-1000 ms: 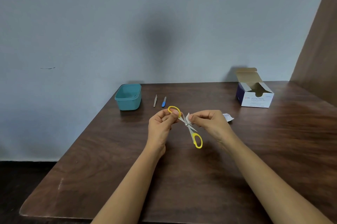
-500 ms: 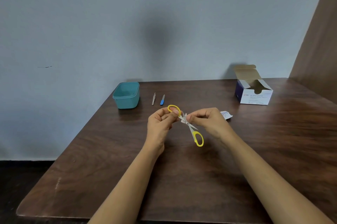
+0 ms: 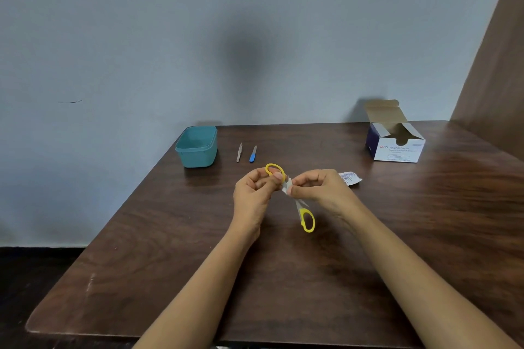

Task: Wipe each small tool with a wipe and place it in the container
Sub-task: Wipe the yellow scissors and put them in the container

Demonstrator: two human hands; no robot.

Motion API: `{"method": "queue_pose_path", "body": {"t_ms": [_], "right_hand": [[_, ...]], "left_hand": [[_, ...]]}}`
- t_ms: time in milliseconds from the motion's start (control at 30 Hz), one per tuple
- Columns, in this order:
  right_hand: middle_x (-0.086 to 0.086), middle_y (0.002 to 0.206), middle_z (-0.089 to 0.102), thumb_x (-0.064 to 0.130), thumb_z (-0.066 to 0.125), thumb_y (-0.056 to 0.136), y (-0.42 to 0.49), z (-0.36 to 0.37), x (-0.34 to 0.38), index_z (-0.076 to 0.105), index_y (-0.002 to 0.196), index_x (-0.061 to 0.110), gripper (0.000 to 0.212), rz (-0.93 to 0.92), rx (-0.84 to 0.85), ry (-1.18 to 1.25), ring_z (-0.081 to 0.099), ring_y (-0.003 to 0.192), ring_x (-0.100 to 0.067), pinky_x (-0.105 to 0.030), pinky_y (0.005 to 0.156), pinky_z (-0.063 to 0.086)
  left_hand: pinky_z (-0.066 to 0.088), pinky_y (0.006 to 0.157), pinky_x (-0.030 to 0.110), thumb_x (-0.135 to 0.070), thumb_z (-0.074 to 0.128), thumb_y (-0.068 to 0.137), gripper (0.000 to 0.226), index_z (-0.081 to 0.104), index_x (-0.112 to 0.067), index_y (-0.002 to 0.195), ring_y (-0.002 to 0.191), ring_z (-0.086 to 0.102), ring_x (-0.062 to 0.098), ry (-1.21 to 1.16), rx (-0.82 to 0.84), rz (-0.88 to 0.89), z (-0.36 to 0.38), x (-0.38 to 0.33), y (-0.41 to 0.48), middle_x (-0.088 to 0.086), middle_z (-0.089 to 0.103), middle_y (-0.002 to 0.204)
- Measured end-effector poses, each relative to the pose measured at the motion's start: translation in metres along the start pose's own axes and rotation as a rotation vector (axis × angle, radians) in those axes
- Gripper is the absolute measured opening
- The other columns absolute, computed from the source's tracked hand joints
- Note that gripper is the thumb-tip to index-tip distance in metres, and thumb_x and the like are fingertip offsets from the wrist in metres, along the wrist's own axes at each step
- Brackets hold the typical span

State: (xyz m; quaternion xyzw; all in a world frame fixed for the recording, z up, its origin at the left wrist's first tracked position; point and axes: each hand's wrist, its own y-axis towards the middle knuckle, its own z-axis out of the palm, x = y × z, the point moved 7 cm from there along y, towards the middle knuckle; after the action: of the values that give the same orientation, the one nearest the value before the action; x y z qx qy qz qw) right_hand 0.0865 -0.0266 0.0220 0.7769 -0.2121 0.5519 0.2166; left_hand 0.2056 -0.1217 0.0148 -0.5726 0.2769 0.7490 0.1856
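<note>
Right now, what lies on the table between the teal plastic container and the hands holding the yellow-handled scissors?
In the head view, two small tools: slim metal tweezers and a blue-handled tool, side by side on the dark wooden table.

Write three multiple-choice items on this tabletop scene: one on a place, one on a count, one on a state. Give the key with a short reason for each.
1. Where does the teal container stand?
A. at the table's far left corner
B. beside the swab box
C. under the hands

2. How many small tools lie between the container and the hands?
A. one
B. two
C. four

3. What state are the yellow-handled scissors in?
A. lying flat on the table
B. already in the container
C. held in both hands, with the wipe on the blades

Key: 1 A, it sits by the far left edge of the table. 2 B, the metal tweezers and blue-handled tool lie there. 3 C, the left hand grips a loop while the right hand pinches the wipe.
</note>
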Motion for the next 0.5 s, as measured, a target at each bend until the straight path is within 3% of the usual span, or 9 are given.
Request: {"method": "queue_pose_path", "body": {"t_ms": [67,200,367,500], "right_hand": [[-0.003,0.081,0.075,0.016,0.081,0.073,0.0000,0.0003,-0.0003,0.077,0.082,0.015,0.010,0.013,0.011,0.030,0.068,0.080,-0.014,-0.031,0.079,0.054],[0.005,0.069,0.071,0.016,0.072,0.082,-0.0030,0.0004,0.0044,0.077,0.085,0.011,0.007,0.021,0.046,0.103,0.058,0.058,0.004,-0.008,0.057,0.042],[-0.003,0.084,0.076,0.015,0.072,0.081,-0.0015,-0.0024,0.0005,0.079,0.081,0.015,0.007,0.037,0.048,0.056,0.062,0.078,-0.007,-0.022,0.079,0.049],[-0.001,0.079,0.075,0.015,0.075,0.079,-0.0027,-0.0016,0.0024,0.078,0.078,0.014,0.003,-0.004,0.003,0.015,0.064,0.075,-0.003,-0.016,0.072,0.048]], "left_hand": [[0.046,0.057,0.007,-0.007,0.064,0.089,0.013,0.067,-0.003,0.100,0.068,0.067,-0.002,0.000,-0.002,0.009,0.0018,-0.0013,-0.0008,0.004,0.074,0.084],[0.044,0.057,0.007,-0.006,0.065,0.088,0.006,0.068,-0.007,0.094,0.064,0.065,-0.002,-0.016,-0.053,0.024,-0.0018,-0.0042,0.0019,-0.002,0.073,0.075],[0.046,0.058,0.008,-0.007,0.066,0.087,0.012,0.067,-0.002,0.098,0.066,0.068,0.000,-0.032,-0.071,0.019,-0.0038,-0.0063,0.0002,0.002,0.073,0.078],[0.047,0.059,0.008,-0.007,0.066,0.088,0.008,0.068,-0.007,0.096,0.067,0.067,0.001,-0.014,-0.062,0.015,-0.0011,-0.0050,-0.0022,0.001,0.074,0.078]]}}
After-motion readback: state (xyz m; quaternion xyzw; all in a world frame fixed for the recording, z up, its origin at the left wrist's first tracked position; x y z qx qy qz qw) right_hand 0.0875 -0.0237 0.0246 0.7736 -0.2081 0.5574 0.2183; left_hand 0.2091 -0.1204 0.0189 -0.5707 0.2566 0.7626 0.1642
